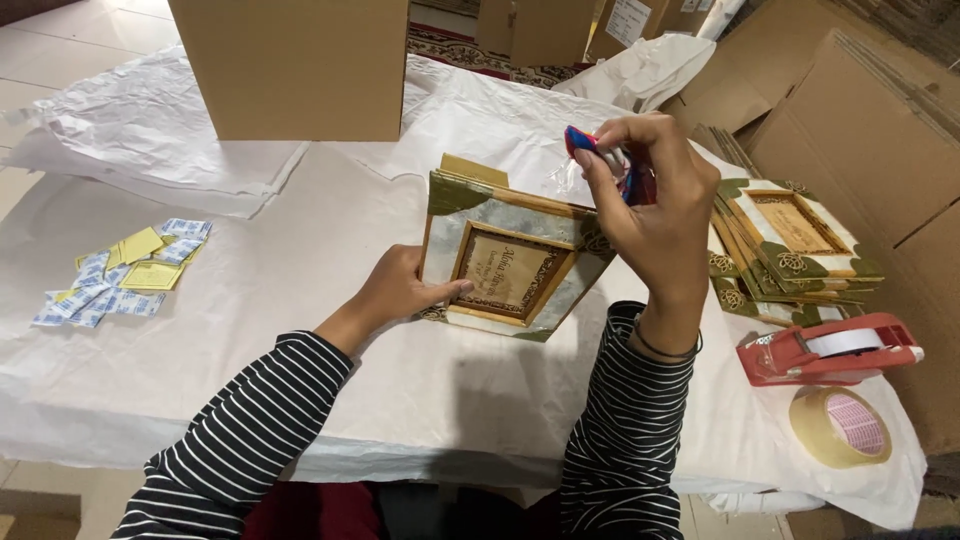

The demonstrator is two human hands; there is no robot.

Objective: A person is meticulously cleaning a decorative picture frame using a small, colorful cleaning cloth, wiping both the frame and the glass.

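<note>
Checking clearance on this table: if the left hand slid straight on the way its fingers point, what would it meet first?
The left hand points right and already touches the framed plaque at its lower left edge, so that comes first. Beyond it lies the stack of frames.

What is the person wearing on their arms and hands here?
Both arms are in long, dark sleeves with thin white stripes, pushed up a little from the wrists. The left hand and right hand are bare, with no gloves. A thin dark band circles the right wrist.
</note>
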